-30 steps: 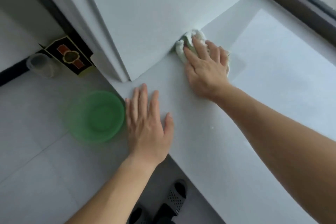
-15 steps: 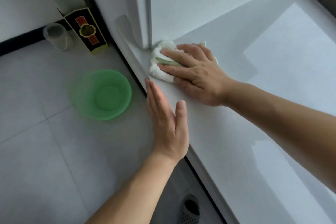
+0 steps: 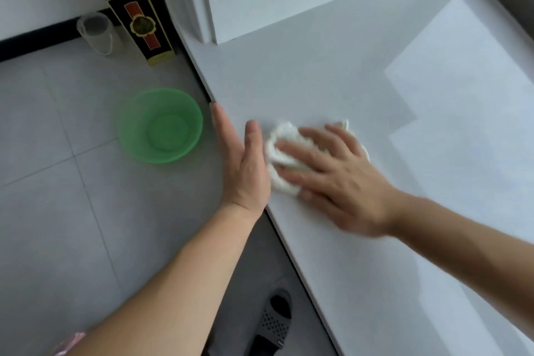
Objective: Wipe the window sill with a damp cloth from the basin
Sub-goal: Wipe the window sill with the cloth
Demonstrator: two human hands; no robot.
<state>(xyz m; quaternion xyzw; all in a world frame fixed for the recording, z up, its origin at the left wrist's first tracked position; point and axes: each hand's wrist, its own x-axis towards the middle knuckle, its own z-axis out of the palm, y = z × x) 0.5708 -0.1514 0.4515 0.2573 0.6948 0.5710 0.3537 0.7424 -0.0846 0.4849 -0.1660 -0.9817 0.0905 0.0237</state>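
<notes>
Head view, the only one I get. My right hand [image 3: 338,179] lies flat on the white cloth [image 3: 281,147], fingers spread and nearly straight, pressing it down on the window sill [image 3: 318,72] at mid-frame. The hand is motion-blurred, so I read this as mid-stroke. The cloth is wadded up and pokes out past the fingertips on the left and a little at the top. My left hand [image 3: 242,165] is open too, fingers straight and together, set on its edge along the sill's front edge just beside the cloth; touching it or not, I can't tell. The green basin [image 3: 160,126] sits on the tiled floor [image 3: 57,182] left of centre, near the sill. A dark box [image 3: 141,26] and a clear cup [image 3: 96,33] stand upper left, and a sandal [image 3: 274,321] shows at the bottom. To do this stroke well I'd press with a flat palm for even pressure and run long overlapping passes along the sill. The left hand can act as a stop so nothing gets swept off the front edge. The wad covers little, and a flatter fold would take more per pass. The corner by the wall at top and the sunlit patch [image 3: 462,81] at right also need covering; I can't tell wet from dry here.
</notes>
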